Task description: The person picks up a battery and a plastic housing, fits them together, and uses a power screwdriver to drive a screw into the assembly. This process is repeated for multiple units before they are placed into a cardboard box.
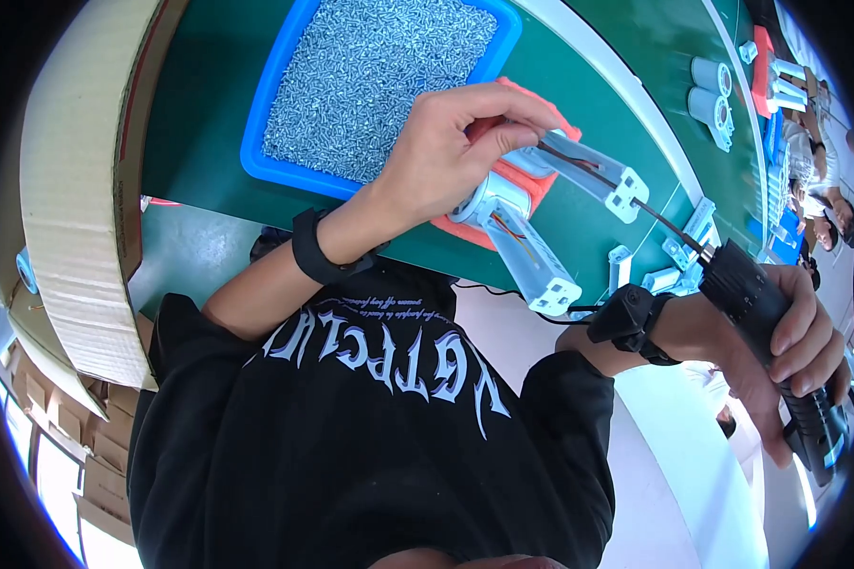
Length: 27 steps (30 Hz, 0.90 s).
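Observation:
My left hand is closed, its thumb and fingertips pinched at the inner end of a pale blue plastic handle housing with wires in its open channel. Whatever lies between the fingertips is hidden. Wrapped in my right hand is a black electric screwdriver. Its long thin bit reaches the housing's outer end face. A second pale blue housing, with red and yellow wires showing, lies nearer to me. Both housings rest on an orange-red padded holder.
A blue tray full of small silver screws stands beyond my left forearm. Cardboard rises at the left. Several pale blue parts lie by the right hand on the green table. Round housings and other people are farther right.

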### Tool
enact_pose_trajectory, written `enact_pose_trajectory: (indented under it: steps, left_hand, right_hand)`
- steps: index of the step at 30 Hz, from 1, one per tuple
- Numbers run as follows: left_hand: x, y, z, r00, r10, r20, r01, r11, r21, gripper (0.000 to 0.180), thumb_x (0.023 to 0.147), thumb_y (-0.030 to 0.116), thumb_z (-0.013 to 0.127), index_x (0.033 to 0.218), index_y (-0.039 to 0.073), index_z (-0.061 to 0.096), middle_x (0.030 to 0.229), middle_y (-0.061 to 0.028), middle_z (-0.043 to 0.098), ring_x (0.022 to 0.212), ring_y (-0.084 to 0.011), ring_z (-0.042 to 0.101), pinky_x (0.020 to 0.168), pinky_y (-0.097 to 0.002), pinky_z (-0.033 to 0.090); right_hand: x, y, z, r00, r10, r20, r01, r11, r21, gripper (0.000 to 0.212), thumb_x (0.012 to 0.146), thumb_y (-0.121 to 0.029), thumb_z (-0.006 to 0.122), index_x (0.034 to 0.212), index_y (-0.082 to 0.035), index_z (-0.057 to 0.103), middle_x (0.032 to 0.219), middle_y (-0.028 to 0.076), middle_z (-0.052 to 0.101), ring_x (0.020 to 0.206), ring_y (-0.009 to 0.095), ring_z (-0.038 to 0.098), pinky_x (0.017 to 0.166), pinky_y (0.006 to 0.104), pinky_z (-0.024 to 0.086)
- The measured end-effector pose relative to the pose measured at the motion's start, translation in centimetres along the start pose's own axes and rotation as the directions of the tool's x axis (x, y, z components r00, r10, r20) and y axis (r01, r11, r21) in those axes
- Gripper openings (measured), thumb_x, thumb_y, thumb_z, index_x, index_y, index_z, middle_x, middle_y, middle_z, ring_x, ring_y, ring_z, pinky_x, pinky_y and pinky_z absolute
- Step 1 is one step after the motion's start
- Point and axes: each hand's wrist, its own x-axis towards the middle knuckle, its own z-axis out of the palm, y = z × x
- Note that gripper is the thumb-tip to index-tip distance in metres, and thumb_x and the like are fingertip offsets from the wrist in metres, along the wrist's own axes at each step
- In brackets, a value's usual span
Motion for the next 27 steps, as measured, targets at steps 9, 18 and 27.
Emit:
enact_pose_trajectory:
  steps: [9, 18, 27]
  left_hand:
    - [-0.6, 0.5, -0.3, 0.996, -0.021, 0.082, 0.019, 0.999, 0.031, 0.016, 0.076, -0.009, 0.059, 0.085, 0.000, 0.068, 0.080, -0.0081, 0.066, 0.070, -0.0112, 0.061, 0.062, -0.0207, 0.047]
    - [-0.7, 1.0, -0.1, 0.985, -0.082, 0.153, 0.079, 0.996, 0.029, 0.015, 0.075, -0.004, 0.065, 0.087, 0.003, 0.069, 0.080, -0.0073, 0.065, 0.075, -0.0149, 0.060, 0.066, -0.0256, 0.047]
    - [-0.2, 0.7, -1.4, 0.962, 0.072, 0.265, -0.181, 0.891, 0.416, 0.045, 0.067, 0.003, 0.070, 0.110, 0.009, 0.059, 0.113, -0.0056, 0.058, 0.109, -0.0277, 0.051, 0.091, -0.0383, 0.042]
  right_hand:
    - [-0.6, -0.9, 0.3, 0.996, -0.038, -0.075, 0.040, 0.999, 0.020, 0.067, 0.060, -0.077, 0.061, 0.084, -0.014, 0.059, 0.059, -0.003, 0.057, 0.046, 0.008, 0.056, 0.048, 0.0177, 0.049]
    - [-0.2, -0.9, 0.6, 0.994, -0.043, -0.097, 0.053, 0.993, 0.104, 0.065, 0.059, -0.073, 0.066, 0.084, -0.014, 0.059, 0.057, -0.004, 0.056, 0.045, 0.007, 0.054, 0.046, 0.0176, 0.049]
    - [-0.7, 1.6, 3.7, 0.994, -0.025, 0.105, 0.025, 1.000, 0.000, 0.061, 0.060, -0.071, 0.068, 0.084, -0.015, 0.059, 0.058, -0.005, 0.056, 0.044, 0.006, 0.053, 0.043, 0.0166, 0.046]
